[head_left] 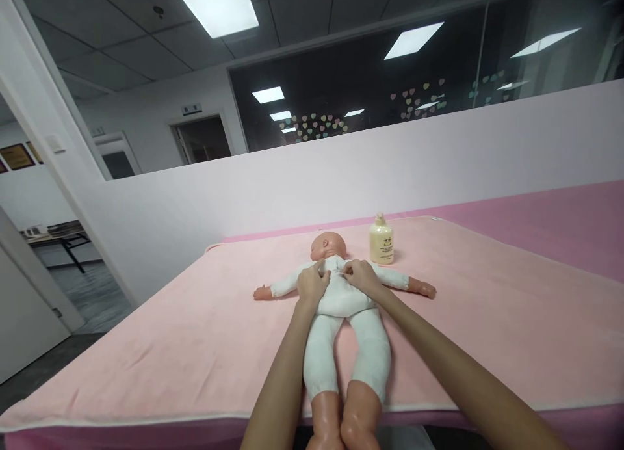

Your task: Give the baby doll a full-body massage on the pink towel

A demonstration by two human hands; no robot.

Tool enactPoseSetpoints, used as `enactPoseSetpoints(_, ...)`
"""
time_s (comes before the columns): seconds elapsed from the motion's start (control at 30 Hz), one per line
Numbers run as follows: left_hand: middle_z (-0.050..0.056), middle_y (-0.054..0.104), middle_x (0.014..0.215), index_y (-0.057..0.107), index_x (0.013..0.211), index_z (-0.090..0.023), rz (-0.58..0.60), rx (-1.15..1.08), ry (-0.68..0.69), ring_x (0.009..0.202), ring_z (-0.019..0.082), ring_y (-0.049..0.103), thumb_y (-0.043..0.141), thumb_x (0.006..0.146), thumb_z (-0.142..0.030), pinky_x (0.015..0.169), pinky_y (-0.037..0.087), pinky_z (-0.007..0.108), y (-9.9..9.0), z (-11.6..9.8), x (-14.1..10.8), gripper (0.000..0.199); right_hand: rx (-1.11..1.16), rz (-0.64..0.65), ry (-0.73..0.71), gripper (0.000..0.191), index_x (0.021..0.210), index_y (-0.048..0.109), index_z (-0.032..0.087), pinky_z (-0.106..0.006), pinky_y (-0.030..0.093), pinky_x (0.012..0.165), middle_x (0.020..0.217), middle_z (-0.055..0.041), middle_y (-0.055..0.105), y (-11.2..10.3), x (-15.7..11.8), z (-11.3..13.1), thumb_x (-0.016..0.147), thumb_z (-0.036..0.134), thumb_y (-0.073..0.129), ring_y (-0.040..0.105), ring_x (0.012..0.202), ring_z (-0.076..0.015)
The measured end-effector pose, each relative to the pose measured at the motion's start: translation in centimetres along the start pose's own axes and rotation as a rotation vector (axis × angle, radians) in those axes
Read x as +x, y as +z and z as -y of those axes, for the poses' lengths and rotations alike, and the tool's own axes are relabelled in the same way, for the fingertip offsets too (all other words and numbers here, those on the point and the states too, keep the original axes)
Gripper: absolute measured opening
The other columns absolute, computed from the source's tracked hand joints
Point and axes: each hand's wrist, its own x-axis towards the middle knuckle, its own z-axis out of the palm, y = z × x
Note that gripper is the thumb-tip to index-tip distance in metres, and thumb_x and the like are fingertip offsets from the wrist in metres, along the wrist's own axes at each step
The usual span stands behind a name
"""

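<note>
A baby doll [342,302] with a white cloth body lies stretched out, its head turned to the left and its arms spread to both sides. On the left of its upper torso, my left hand [312,285] is closed, the fingers bunched on the white cloth. My right hand [363,276] pinches the cloth opposite, close to the middle of the torso. Both forearms reach in along the doll's legs, whose bare feet hang at the near edge. What exactly lies between the fingertips is small and partly hidden.
A pale yellow pump bottle [381,242] stands upright just beyond the doll's right-side arm. Beneath everything is a pink towel [170,346] over a darker pink surface [550,219]. A low white wall [292,190] with a window above borders the far side.
</note>
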Motion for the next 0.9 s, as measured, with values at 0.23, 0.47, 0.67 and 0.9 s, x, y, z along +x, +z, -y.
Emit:
enactPoseSetpoints(0.23, 0.018, 0.066, 0.091, 0.068, 0.093, -0.014, -0.002, 0.158, -0.001, 0.086, 0.028, 0.062, 0.052, 0.080, -0.036, 0.070, 0.041, 0.032, 0.9, 0.0, 1.7, 0.030, 0.094, -0.046, -0.041, 0.012, 0.072, 0.068, 0.020, -0.027, 0.044, 0.075, 0.081, -0.0052, 0.069, 0.1, -0.7, -0.3, 0.072, 0.017, 0.057, 0.062, 0.079, -0.0187)
enactPoseSetpoints(0.47, 0.015, 0.067, 0.084, 0.070, 0.087, -0.017, -0.051, 0.095, 0.009, 0.083, 0.025, 0.061, 0.046, 0.084, -0.036, 0.068, 0.039, 0.029, 1.1, 0.2, 1.1, 0.031, 0.395, -0.147, 0.011, 0.041, 0.119, 0.056, 0.022, -0.031, 0.042, 0.090, 0.114, -0.0047, 0.062, -0.4, -0.2, -0.9, 0.079, 0.029, 0.052, 0.057, 0.102, -0.0177)
enactPoseSetpoints(0.67, 0.010, 0.069, 0.085, 0.069, 0.101, -0.022, -0.064, -0.128, -0.003, 0.081, 0.022, 0.060, 0.048, 0.083, -0.036, 0.068, 0.039, 0.028, 1.4, 1.0, 1.1, 0.031, 0.146, -0.082, 0.095, 0.021, 0.091, 0.069, 0.017, -0.030, 0.043, 0.085, 0.098, -0.0100, 0.067, 0.7, 1.2, -1.0, 0.073, 0.027, 0.062, 0.060, 0.098, -0.0235)
enactPoseSetpoints(0.9, -0.002, 0.057, 0.060, 0.066, 0.105, -0.015, -0.105, -0.703, -0.129, 0.058, 0.011, 0.050, 0.055, 0.076, -0.033, 0.061, 0.041, 0.022, 3.1, 3.6, 0.7, 0.036, 0.084, -0.197, 0.190, 0.018, 0.087, 0.068, 0.021, -0.030, 0.043, 0.078, 0.091, -0.0081, 0.068, 1.3, 0.7, -0.8, 0.076, 0.032, 0.060, 0.061, 0.091, -0.0223)
